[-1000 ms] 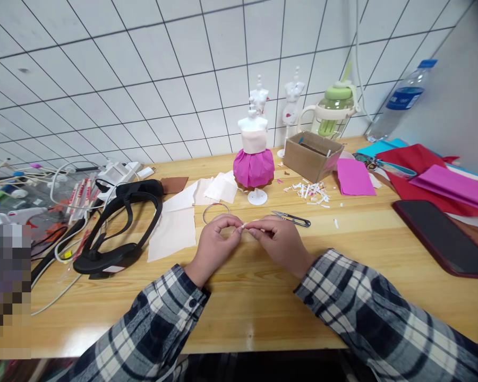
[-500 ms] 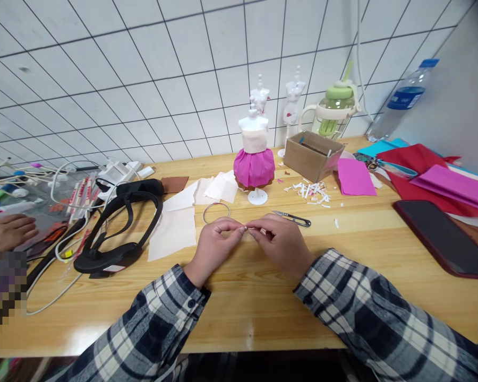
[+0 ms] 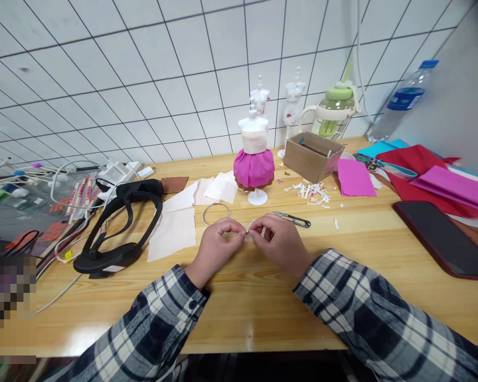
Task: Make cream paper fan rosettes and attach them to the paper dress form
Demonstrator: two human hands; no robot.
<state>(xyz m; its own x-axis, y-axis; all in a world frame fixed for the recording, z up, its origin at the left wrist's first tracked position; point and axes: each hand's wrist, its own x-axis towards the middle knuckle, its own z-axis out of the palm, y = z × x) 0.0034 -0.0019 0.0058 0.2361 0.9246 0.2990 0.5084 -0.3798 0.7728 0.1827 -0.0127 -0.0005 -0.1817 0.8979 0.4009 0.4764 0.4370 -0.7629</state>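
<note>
Centre of frame, on the table: left hand and right hand meet fingertip to fingertip, each pinching one end of a tiny white scrap held just above the wood. The scrap is too small to identify further. Just above the left hand lies a metal ring; just above the right hand, snips. Further up stands a mannequin in a pink skirt. A black headset lies centre left.
</note>
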